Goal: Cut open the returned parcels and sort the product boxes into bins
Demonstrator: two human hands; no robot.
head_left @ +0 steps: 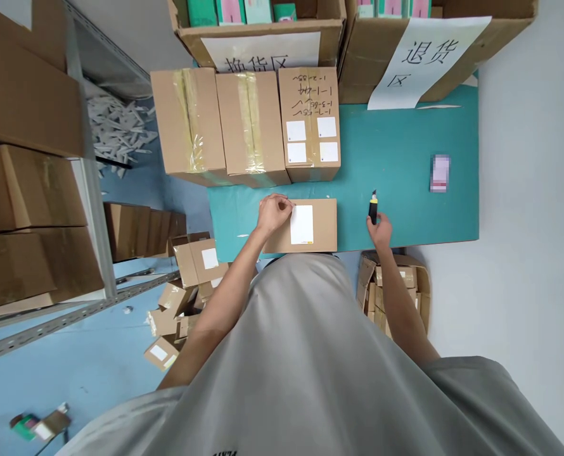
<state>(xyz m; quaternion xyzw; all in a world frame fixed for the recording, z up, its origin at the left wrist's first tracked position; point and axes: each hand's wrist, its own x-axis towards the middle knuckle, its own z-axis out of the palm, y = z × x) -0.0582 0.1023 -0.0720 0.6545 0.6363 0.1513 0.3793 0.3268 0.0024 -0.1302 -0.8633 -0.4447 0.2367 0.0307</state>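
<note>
A small brown cardboard box [326, 225] lies flat at the front edge of the green table, a white label [301, 223] stuck on its top face. My left hand [273, 212] rests over the box's left part, thumb and fingers pinched together at the label's upper left corner. Whether they grip the label's edge is too small to tell. To the right of the box, my right hand [381, 229] is closed around a black and yellow utility knife [373, 210], its tip pointing away from me. The knife is apart from the box.
Three taped cartons [253, 126] stand behind the small box on the green table [405, 145]. Two open boxes with paper signs [424, 60] stand at the back. A small pink item [440, 173] lies right. Shelved cartons [30, 101] are left; a carton of boxes [422, 291] sits below the table.
</note>
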